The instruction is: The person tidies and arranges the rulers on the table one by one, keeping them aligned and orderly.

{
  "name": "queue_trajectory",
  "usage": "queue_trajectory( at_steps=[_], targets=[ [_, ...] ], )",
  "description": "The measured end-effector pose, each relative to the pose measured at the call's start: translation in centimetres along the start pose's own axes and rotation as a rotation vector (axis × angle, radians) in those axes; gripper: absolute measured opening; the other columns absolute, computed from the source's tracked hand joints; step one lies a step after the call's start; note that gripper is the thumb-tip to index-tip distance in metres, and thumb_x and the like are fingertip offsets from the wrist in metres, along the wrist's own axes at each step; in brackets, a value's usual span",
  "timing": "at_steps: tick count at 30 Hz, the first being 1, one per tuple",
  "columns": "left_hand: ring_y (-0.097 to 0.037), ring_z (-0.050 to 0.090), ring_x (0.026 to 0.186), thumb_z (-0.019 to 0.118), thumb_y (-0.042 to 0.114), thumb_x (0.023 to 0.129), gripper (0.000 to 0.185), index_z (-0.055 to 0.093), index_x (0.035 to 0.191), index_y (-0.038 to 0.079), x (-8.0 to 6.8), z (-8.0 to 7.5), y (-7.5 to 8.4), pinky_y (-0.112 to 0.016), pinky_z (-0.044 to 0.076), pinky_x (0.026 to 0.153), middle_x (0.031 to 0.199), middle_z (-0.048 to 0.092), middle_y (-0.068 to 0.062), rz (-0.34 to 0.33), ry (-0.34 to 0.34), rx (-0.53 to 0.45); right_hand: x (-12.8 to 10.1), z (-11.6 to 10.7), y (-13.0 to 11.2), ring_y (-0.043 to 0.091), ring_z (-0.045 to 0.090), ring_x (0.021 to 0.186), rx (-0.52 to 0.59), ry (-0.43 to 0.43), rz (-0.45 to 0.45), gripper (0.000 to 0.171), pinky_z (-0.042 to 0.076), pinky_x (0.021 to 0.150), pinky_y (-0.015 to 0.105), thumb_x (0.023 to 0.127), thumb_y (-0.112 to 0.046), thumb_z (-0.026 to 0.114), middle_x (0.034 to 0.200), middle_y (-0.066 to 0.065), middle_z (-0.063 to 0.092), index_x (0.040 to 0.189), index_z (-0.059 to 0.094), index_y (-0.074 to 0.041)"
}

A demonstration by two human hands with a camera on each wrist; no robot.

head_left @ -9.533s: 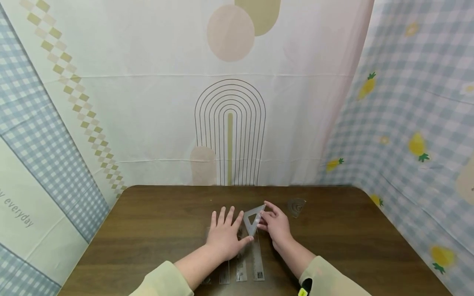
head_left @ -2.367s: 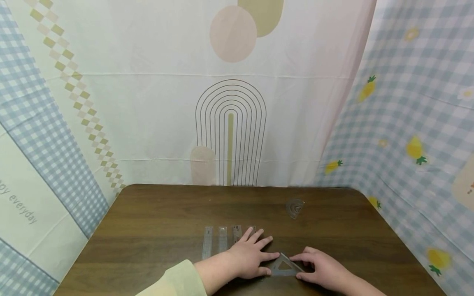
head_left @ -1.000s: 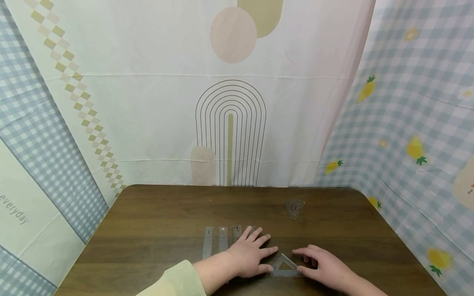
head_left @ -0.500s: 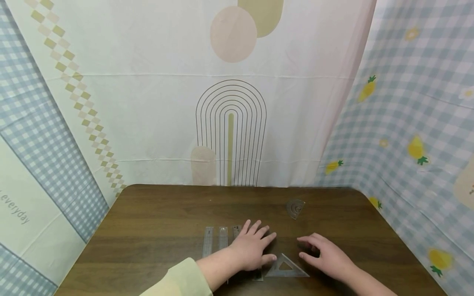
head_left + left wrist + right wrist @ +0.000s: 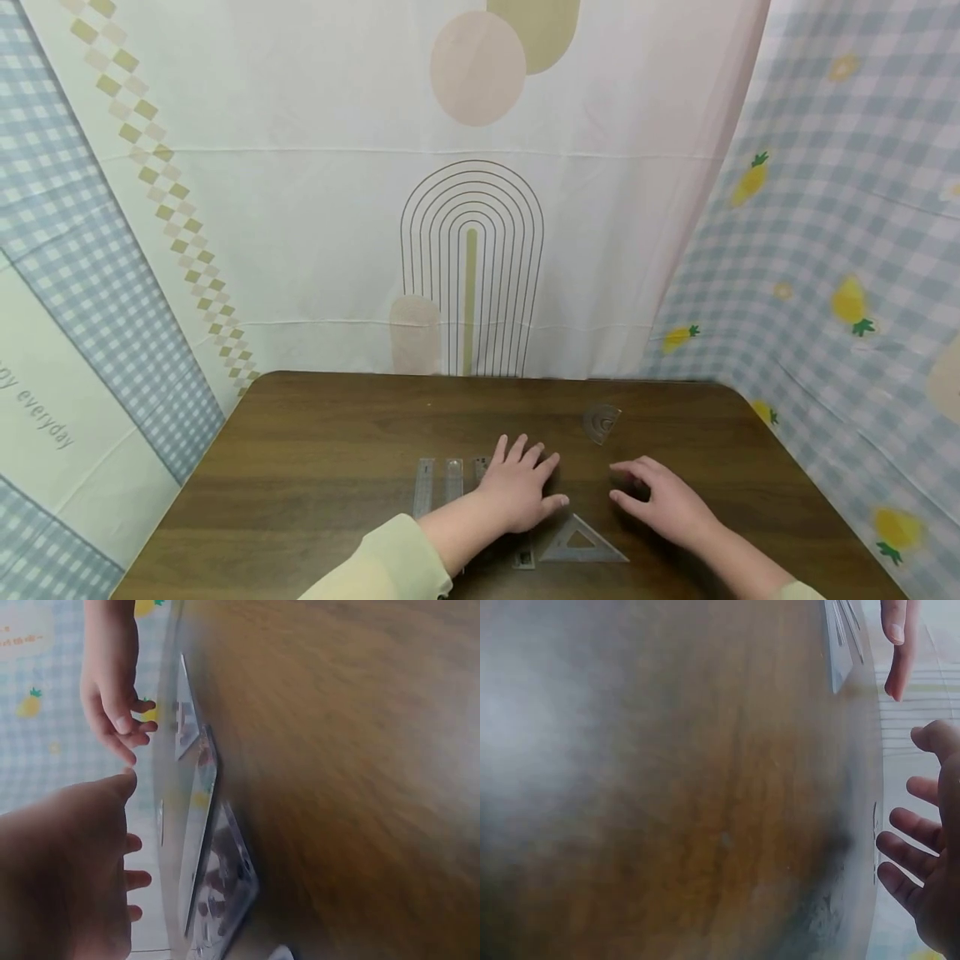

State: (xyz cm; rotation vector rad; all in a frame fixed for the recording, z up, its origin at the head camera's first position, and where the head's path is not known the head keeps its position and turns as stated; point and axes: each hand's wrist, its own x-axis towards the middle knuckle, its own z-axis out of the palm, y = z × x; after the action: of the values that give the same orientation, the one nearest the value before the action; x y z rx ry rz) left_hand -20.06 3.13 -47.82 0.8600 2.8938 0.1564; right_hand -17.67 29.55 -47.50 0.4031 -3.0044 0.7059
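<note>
now the set square [image 5: 581, 542] lies flat, apex pointing away, long edge left-right, both hands' grips open, empty.

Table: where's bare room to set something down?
Free: the left table beside the rulers, and the far edge behind the protractor. Crowded: near centre, with the left hand, right hand and triangle.
</note>
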Motion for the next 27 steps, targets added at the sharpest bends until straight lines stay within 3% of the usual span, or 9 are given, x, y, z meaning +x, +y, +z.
queue_trajectory(
  at_steps=[11, 20, 27],
  targets=[
    [-0.028, 0.019, 0.15, 0.034, 0.071, 0.096, 0.072, 0.034, 0.156, 0.032, 2.7, 0.1, 1.4, -0.054, 0.011, 0.119, 0.159, 0.034, 0.001, -0.129, 0.033, -0.022, 2.7, -0.6, 2.0, 0.025, 0.061, 0.103, -0.066, 0.004, 0.014, 0.049, 0.052, 0.083, 0.049, 0.093, -0.045, 0.068, 0.112, 0.003, 0.062, 0.127, 0.065, -0.01],
    [-0.028, 0.02, 0.15, 0.036, 0.07, 0.096, 0.071, 0.035, 0.155, 0.032, 4.7, -0.6, 2.5, -0.052, 0.01, 0.12, 0.159, 0.034, 0.002, -0.231, 0.001, -0.027, 5.4, -0.8, 3.6, 0.042, 0.055, 0.118, -0.082, 0.0, 0.041, 0.053, 0.045, 0.092, 0.06, 0.094, -0.042, 0.066, 0.127, 0.02, 0.058, 0.13, 0.062, -0.004],
    [-0.027, 0.019, 0.15, 0.036, 0.072, 0.095, 0.071, 0.034, 0.155, 0.035, 6.5, -0.2, 3.0, -0.051, 0.009, 0.12, 0.159, 0.033, 0.003, -0.27, -0.037, -0.028, 7.2, -0.4, 5.1, 0.047, 0.049, 0.122, -0.092, -0.009, 0.082, 0.06, 0.042, 0.095, 0.063, 0.095, -0.045, 0.064, 0.132, 0.025, 0.054, 0.134, 0.058, 0.0]
  ],
)
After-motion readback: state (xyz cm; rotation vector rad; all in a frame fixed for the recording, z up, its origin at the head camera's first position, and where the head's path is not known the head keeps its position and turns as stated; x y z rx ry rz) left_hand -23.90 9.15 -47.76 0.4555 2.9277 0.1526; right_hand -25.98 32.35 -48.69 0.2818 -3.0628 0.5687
